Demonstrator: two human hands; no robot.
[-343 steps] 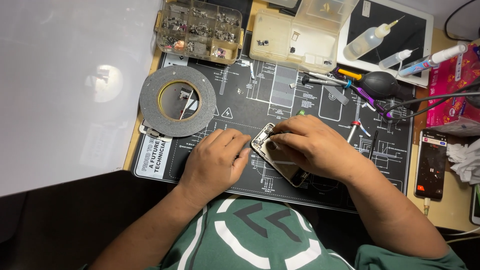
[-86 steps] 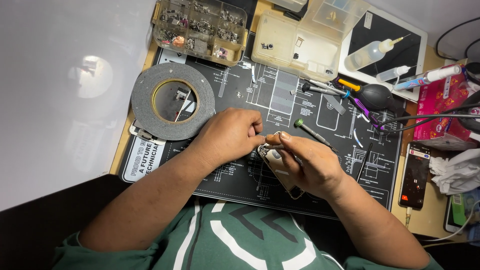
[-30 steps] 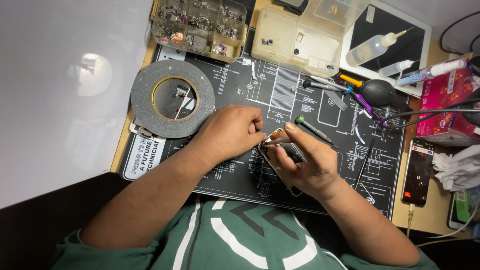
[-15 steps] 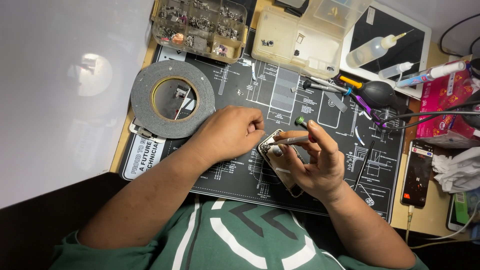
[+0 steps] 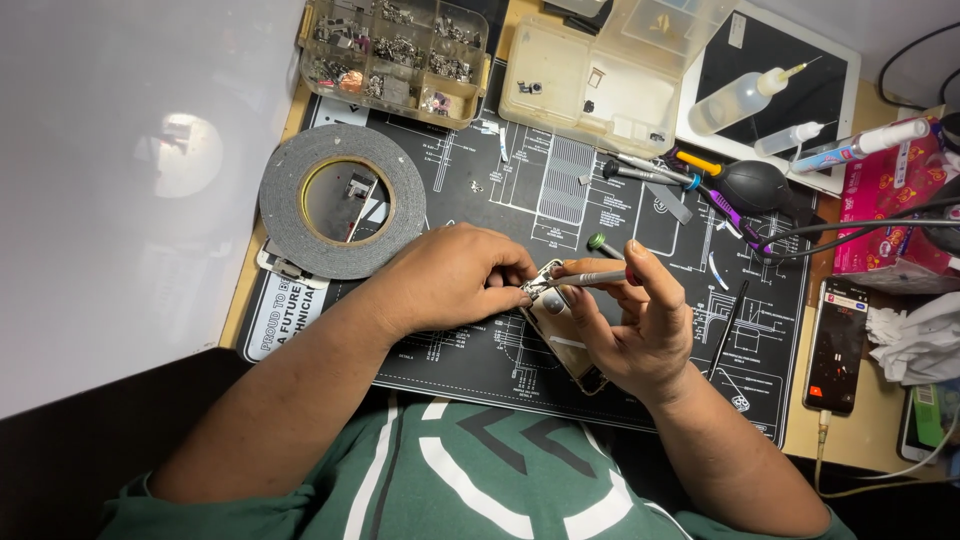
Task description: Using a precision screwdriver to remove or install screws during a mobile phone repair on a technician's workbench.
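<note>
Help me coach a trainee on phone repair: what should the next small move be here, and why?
Probably keep the left hand steadying the opened phone and ease the tool in the right hand at the top corner, since its tip already rests there and the phone lies tilted on the mat.

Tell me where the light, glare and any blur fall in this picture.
Head view: a round glare spot on the white sheet at left; even light on the black mat; the left hand, right hand and opened phone are sharp; the bottom left corner falls into dark shadow.
</note>
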